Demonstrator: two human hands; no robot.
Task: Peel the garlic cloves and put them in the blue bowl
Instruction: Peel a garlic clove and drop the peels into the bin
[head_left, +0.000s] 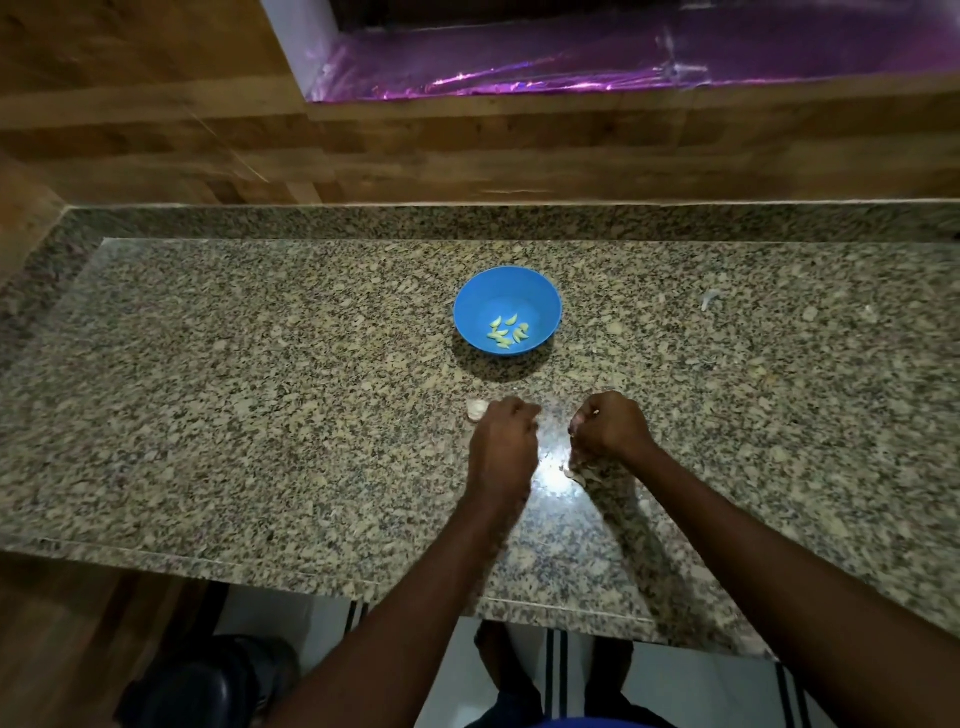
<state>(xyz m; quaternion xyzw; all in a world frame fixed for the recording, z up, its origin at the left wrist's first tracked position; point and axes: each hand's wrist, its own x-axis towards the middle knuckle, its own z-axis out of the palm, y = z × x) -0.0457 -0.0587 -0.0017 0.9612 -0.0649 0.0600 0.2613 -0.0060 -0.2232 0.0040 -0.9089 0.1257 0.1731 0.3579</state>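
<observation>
Through the head camera I see two bare forearms with no sleeves, watch or rings. The left hand (503, 441) and right hand (609, 426) are ungloved. At the bottom edge, a strip of blue clothing and dark trouser legs above bare feet.

A speckled granite counter (260, 415) with a raised back edge stands against a wall of wooden panels (156, 130). Above it, shiny purple foil (571, 57) covers a ledge. Below the counter edge are white floor tiles (467, 670) (with dark stripes) and a black rounded object (208, 686).
</observation>
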